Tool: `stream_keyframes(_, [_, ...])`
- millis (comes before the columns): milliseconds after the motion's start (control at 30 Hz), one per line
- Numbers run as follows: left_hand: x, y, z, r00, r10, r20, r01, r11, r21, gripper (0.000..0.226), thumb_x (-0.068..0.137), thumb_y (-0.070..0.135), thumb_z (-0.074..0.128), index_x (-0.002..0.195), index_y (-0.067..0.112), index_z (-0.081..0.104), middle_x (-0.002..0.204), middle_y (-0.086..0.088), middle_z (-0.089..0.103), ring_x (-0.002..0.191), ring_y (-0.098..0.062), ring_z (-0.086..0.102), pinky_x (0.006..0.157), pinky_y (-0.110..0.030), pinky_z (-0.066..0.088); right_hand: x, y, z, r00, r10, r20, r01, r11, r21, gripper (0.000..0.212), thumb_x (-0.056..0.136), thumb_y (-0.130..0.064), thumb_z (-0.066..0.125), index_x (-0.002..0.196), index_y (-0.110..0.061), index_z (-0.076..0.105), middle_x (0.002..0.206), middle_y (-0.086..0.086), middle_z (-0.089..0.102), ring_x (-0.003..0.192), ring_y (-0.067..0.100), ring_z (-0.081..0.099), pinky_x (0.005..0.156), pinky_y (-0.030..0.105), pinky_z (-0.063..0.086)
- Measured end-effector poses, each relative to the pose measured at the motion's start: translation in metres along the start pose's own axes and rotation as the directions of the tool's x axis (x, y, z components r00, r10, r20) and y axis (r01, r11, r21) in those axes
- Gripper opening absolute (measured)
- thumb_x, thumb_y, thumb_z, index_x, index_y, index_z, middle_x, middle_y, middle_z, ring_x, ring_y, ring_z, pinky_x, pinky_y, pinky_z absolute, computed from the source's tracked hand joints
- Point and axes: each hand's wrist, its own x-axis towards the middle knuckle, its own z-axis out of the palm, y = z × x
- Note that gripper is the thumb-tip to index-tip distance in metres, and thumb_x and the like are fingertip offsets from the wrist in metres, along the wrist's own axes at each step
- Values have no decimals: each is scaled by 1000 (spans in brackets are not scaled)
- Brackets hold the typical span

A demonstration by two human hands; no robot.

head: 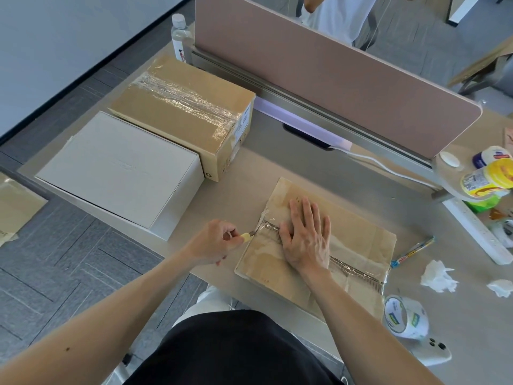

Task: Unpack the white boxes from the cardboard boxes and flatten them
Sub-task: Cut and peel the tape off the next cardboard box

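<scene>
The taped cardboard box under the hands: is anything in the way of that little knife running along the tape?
Yes. The right hand lies flat across the tape seam, just ahead of the knife, which the left hand holds at the edge of the cardboard box. Nothing else lies on the seam.

No legible text (shipping label point(243, 126) too blurred)

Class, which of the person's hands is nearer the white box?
Left. The left hand grips a knife just right of the white box; the right hand lies flat on the cardboard box, farther right.
</scene>
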Motion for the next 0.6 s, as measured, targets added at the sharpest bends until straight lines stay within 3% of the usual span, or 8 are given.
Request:
stream_keyframes(133, [4,-18,-6,987,-132,-91,113,976,-187,25,95,28,65,75,13,66,54,-7,62,47,-19,56,48,-27,42,0,1,1,1000,-8,4,8,1000,-2,64,96,-56,23,154,-31,25,163,-1,17,151,21,9,122,44,0])
stream_keyframes(200, [8,-25,-7,974,-189,-128,162,967,-198,25,96,24,61,75,12,64,62,-8,68,51,-17,58,50,-23,41,0,1,2,1000,-8,-9,8,1000,1,64,96,-55,24,154,-30,27,163,0,19,151,22,12,122,45,2])
stream_keyframes(367, [31,-52,-2,930,-309,-198,277,945,-174,21,92,17,60,74,7,66,59,-2,58,48,-14,43,40,-18,31,0,3,2,1000,-14,-26,15,1000,3,63,96,-54,26,153,-29,29,162,1,23,150,23,15,122,48,7])
stream_keyframes(433, [39,-66,1,925,-321,-204,307,947,-97,15,89,19,64,78,11,71,62,-1,58,56,-15,51,48,-20,36,-1,3,1,1000,-19,-18,20,1000,8,63,96,-54,25,153,-29,28,162,1,23,150,23,15,122,47,6])
stream_keyframes(533, [45,-81,4,936,-324,-140,329,944,15,8,84,16,71,91,16,76,85,0,71,80,-18,65,71,-26,48,-1,3,0,1000,-22,-2,22,1000,16,64,96,-55,22,154,-30,26,163,0,20,151,22,11,122,46,3])
stream_keyframes(600, [45,-89,5,943,-320,-92,326,944,53,6,83,14,73,88,12,76,86,-1,75,76,-18,69,78,-29,54,-1,3,-1,1000,-24,0,24,1000,19,64,96,-55,21,154,-30,26,163,0,19,151,22,10,122,45,2])
